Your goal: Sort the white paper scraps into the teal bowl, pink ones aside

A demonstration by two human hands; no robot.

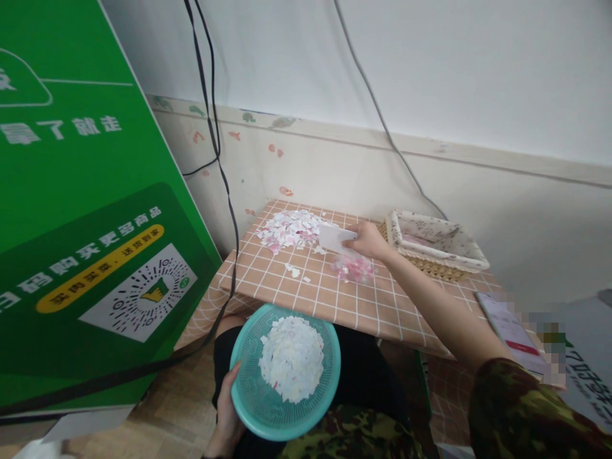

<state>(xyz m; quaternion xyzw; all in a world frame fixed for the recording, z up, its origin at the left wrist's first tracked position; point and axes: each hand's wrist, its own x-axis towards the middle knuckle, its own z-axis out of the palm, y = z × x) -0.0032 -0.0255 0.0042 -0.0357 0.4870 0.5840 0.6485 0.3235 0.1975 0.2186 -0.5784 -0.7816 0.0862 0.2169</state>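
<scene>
My left hand (pixel 228 408) grips the left rim of a round teal plastic basket (pixel 243 344), which rests over my lap just below the table edge. Inside it lies a heap of small white paper pieces (pixel 292 360). Over the table, my right hand (pixel 367 241) pinches a flat white card (pixel 335 238) between thumb and fingers. The card's left end is at the right side of a pile of white and pink paper scraps (pixel 289 228). Just below my right hand lies a clear plastic bag with pink contents (pixel 354 268). A few loose scraps (pixel 292 271) are scattered nearer to me.
A wicker basket with a floral cloth lining (pixel 440 245) stands at the table's back right. Near the right edge lies a phone-like flat device (pixel 509 328). Black cables (pixel 232 210) hang beside a green panel (pixel 95 191) at left. The checked tablecloth (pixel 287 290) covers the table.
</scene>
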